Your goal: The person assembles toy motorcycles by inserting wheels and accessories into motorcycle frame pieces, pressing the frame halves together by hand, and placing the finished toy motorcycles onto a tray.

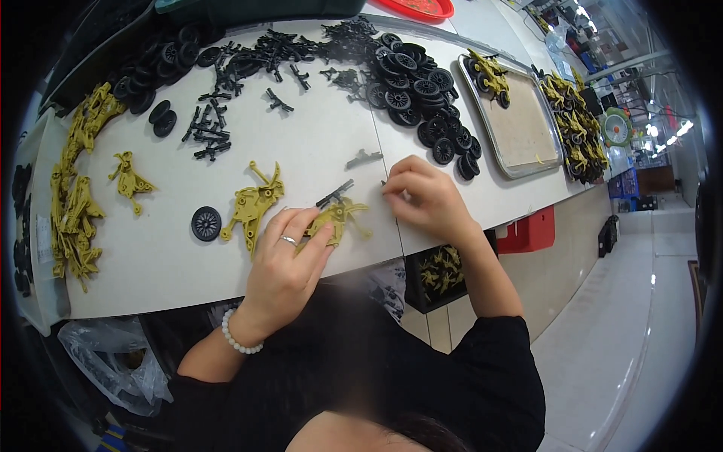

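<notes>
My left hand [290, 252], with a ring and a white bead bracelet, holds a yellow plastic toy-bike frame half [339, 224] down on the white table. A black fork-like plastic piece [335, 193] sits at the far edge of that frame half. To the right, my right hand [429, 200] is raised slightly, its fingers pinched together. A small dark tip shows at those fingers, too little to name. Just left of my left hand lies another yellow frame half [254, 205], with a black spoked wheel [205, 224] beside it.
Black fork pieces [279, 49] and black wheels [422, 83] are heaped at the back. Yellow frame parts [75, 203] pile up at the left. A metal tray [520, 128] at the right carries an assembled yellow toy bike [489, 75]. A red bin [527, 230] sits below the table edge.
</notes>
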`<action>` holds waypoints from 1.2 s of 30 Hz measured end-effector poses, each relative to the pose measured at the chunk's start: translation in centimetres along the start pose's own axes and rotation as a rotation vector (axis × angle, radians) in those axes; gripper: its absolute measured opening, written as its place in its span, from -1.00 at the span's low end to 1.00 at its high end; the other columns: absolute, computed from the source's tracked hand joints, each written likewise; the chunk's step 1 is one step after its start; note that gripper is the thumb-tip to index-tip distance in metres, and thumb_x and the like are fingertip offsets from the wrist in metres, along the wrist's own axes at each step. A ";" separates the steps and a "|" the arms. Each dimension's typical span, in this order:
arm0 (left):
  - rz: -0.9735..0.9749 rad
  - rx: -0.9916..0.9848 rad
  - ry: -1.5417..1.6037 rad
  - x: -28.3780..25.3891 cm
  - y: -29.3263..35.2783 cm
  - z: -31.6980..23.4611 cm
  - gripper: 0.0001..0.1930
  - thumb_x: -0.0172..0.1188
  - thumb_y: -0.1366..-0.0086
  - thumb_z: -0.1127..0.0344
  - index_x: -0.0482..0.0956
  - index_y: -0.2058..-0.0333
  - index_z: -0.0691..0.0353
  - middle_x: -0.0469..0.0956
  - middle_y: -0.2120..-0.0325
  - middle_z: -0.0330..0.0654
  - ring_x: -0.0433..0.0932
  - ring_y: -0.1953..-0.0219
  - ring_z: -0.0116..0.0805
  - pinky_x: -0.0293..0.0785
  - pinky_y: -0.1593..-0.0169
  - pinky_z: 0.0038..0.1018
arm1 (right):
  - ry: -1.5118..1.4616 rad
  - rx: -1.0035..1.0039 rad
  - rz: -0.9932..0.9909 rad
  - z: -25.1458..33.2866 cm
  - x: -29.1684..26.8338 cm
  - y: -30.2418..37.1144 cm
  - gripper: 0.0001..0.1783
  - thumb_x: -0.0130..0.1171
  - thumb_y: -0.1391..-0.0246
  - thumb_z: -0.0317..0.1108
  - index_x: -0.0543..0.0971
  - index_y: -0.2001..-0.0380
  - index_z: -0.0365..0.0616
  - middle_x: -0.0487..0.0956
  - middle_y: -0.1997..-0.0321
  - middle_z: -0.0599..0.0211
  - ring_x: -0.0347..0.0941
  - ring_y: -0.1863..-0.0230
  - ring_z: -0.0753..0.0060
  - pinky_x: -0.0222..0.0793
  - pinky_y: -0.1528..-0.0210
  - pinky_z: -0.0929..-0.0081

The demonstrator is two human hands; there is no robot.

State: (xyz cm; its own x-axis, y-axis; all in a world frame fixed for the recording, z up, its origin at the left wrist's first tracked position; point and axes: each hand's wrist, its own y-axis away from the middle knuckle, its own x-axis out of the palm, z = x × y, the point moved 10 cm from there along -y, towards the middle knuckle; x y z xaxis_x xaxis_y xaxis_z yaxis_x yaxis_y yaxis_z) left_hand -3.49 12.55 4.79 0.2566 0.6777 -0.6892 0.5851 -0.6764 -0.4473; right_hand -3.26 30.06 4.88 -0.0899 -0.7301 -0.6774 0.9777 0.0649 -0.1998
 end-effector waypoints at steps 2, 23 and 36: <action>0.007 0.006 -0.008 0.1 -0.1 -0.1 -0.70 0.30 -0.04 0.49 0.57 0.19 0.39 0.48 0.13 0.01 0.43 0.05 -0.02 0.39 0.00 -0.23 | 0.329 -0.254 -0.014 1.8 0.4 1.1 -0.81 0.30 0.16 -0.53 0.57 0.39 -0.19 0.50 0.29 0.27 0.47 0.33 0.37 0.43 0.28 0.51; -0.015 0.041 -0.143 0.2 0.2 -0.5 -0.68 0.24 -0.04 0.44 0.56 0.18 0.40 0.49 0.16 0.05 0.46 0.10 -0.04 0.41 0.07 -0.24 | 0.073 -0.066 -0.195 3.8 0.2 2.2 -0.88 0.22 0.18 -0.66 0.55 0.50 -0.27 0.60 0.48 0.25 0.54 0.48 0.40 0.44 0.43 0.56; -0.013 0.043 -0.137 0.1 0.0 -1.2 -0.64 0.31 0.02 0.49 0.57 0.18 0.41 0.48 0.18 0.02 0.44 0.17 -0.05 0.38 0.12 -0.24 | 0.207 -0.148 -0.098 6.7 4.5 2.7 -0.85 0.27 0.17 -0.50 0.49 0.49 -0.14 0.43 0.58 0.30 0.43 0.57 0.23 0.34 0.55 0.36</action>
State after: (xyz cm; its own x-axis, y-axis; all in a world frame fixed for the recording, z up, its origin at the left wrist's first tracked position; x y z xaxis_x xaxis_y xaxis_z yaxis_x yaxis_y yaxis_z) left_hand -2.57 12.96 5.35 0.1404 0.6428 -0.7531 0.5531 -0.6818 -0.4788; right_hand 0.29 22.37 6.05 -0.2341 -0.5844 -0.7769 0.9254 0.1109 -0.3623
